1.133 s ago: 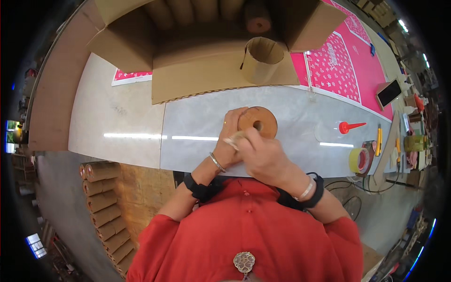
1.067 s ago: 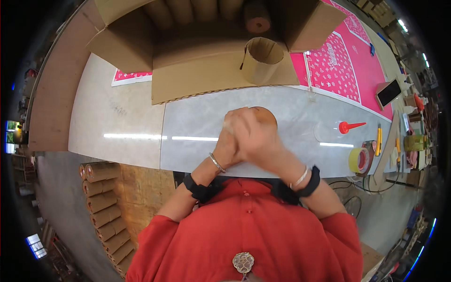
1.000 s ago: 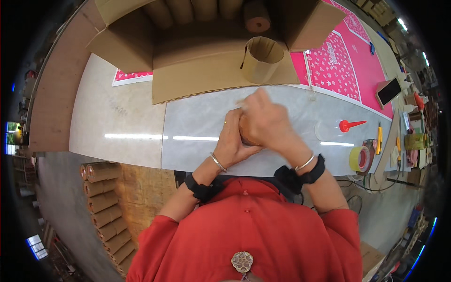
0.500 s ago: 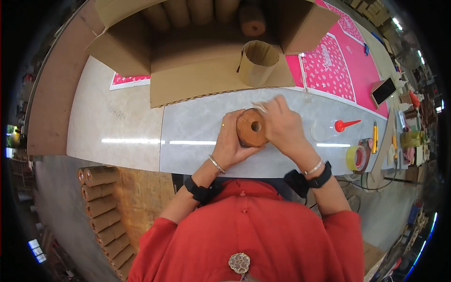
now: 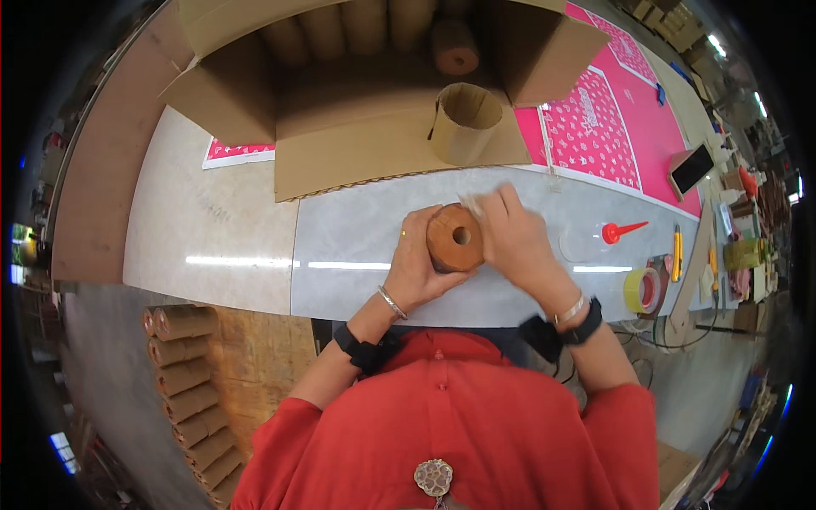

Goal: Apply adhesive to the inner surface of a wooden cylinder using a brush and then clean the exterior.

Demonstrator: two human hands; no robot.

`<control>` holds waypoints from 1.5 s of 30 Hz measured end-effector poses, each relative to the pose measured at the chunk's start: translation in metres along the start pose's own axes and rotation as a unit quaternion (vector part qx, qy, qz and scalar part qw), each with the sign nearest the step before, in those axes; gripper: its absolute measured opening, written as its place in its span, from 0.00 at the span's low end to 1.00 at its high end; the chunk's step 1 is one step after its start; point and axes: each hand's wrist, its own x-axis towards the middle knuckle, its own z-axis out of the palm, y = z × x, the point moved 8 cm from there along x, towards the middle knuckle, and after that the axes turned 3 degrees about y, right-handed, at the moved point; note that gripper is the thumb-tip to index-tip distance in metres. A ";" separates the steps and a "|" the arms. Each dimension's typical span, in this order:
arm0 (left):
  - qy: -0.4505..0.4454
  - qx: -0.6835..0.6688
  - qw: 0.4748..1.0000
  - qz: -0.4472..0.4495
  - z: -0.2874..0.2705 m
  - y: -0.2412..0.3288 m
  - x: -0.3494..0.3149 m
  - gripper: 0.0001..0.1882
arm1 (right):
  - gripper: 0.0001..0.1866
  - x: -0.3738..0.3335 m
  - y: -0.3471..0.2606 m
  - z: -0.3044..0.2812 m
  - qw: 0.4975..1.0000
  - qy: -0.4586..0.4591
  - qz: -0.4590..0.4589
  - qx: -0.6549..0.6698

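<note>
A reddish-brown cylinder (image 5: pixel 444 246) with a round hole in its end stands above the grey tabletop, that end turned up toward me. My left hand (image 5: pixel 415 265) is wrapped round its left side, thumb along the near edge. At its upper right rim is my right hand (image 5: pixel 517 242), fingers bent together around a whitish, thin wad (image 5: pixel 470 202) that looks like cloth or tissue. Motion smears the wad, so its kind is unclear. Just beyond my hands, an open cardboard tube (image 5: pixel 467 127) stands upright on a flap of the cardboard box (image 5: pixel 365 153).
Several brown cylinders lie in the box, one reddish (image 5: pixel 456 49) at its right. On the right are a clear bottle with a red nozzle (image 5: pixel 625 231), tape rolls (image 5: pixel 643 290), a yellow cutter (image 5: pixel 677 253) and a phone (image 5: pixel 693 172). Stacked brown rolls (image 5: pixel 185 353) stand lower left.
My right hand and the whitish wad have shifted slightly along the cylinder's upper right rim. My left hand keeps its hold. The whole view has moved a little.
</note>
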 end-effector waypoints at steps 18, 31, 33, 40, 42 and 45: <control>-0.004 0.032 0.999 0.014 0.003 0.003 0.000 0.46 | 0.08 -0.024 0.056 0.018 0.993 0.068 0.087 -0.051; -0.080 -0.176 0.964 -0.182 -0.007 0.011 0.022 0.46 | 0.22 -0.071 0.086 -0.017 0.924 0.075 0.265 0.265; -0.093 -0.226 0.952 -0.186 0.000 0.031 0.032 0.45 | 0.25 -0.086 0.081 0.010 0.763 0.026 0.359 0.536; -0.202 -0.276 0.921 -0.188 0.040 0.041 0.045 0.49 | 0.32 -0.100 0.035 0.045 0.277 -0.010 0.310 0.909; -0.273 -0.106 0.952 -0.090 0.029 0.042 0.066 0.51 | 0.31 -0.110 0.045 0.047 0.277 0.017 0.319 0.906; -0.328 0.102 0.939 0.011 0.010 0.038 0.097 0.54 | 0.31 -0.124 0.059 0.047 0.339 0.058 0.360 0.867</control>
